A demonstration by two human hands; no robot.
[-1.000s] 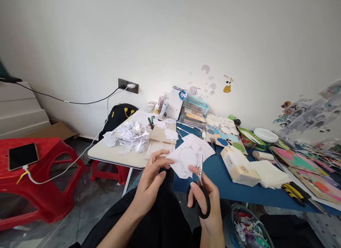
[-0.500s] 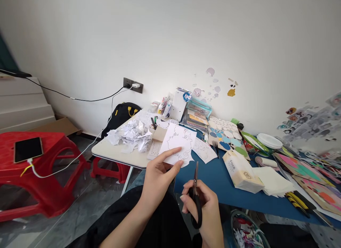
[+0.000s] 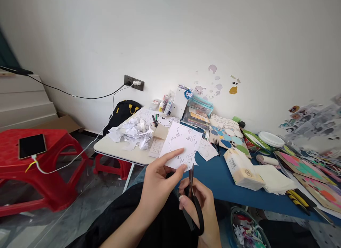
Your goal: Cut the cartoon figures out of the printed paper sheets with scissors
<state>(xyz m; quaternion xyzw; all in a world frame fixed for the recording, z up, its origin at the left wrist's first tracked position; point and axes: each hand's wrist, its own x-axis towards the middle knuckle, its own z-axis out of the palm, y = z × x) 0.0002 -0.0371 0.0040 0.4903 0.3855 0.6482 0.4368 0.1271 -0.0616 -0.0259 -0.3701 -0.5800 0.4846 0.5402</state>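
My left hand [image 3: 157, 186] pinches the lower edge of a white paper [image 3: 182, 145] printed with a black line drawing and holds it up over the table edge. My right hand [image 3: 201, 209] grips black-handled scissors [image 3: 195, 201], whose blades point up at the paper's bottom edge. Both hands are above my lap in dark clothing. Another printed sheet [image 3: 206, 149] lies on the blue mat [image 3: 223, 180] just beyond.
A pile of white paper scraps [image 3: 133, 132] sits on the white table [image 3: 117, 150]. A tissue pack [image 3: 241, 168], coloured card sheets [image 3: 301, 166] and boxes [image 3: 198, 113] crowd the right. A red stool [image 3: 50, 159] carries a charging phone [image 3: 32, 145]. A scrap basket [image 3: 247, 230] stands below.
My left hand has raised and turned the printed paper upright. My right hand with the scissors has come closer under its bottom edge. The view has shifted slightly left.
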